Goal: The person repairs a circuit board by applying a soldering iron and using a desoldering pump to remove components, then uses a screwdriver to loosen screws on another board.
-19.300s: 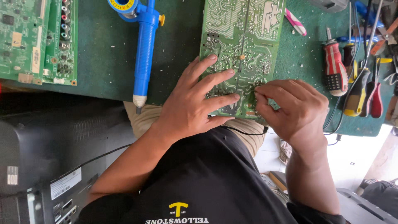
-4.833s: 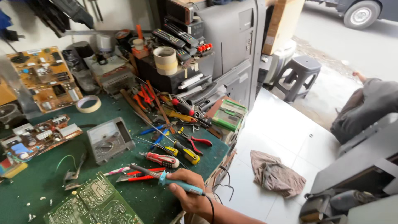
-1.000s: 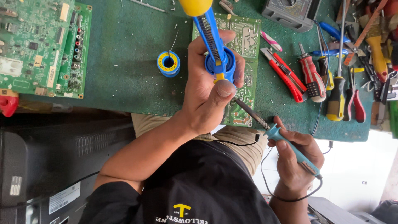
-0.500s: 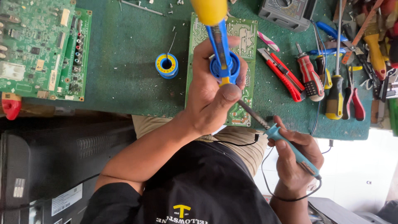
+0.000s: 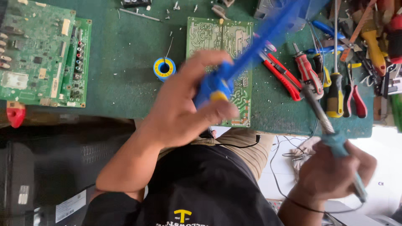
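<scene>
Above the green circuit board (image 5: 234,54) on the table (image 5: 125,62), the left hand (image 5: 184,113) has its fingers wrapped round the body of a blue desoldering pump (image 5: 247,54), blurred and tilted. It looks light, rigid plastic, best gripped mid-barrel. Off the table edge, the right hand (image 5: 331,171) closes its fingers on the soldering iron (image 5: 331,129) handle, clear of the metal tip.

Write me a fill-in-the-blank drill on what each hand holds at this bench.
The left hand grips a blurred ____ desoldering pump.
The right hand holds a soldering ____ off the table's edge.
The small solder spool lies on the ____ mat.
A circuit board lies ____ the pump.

Missing words: blue; iron; green; under
</scene>
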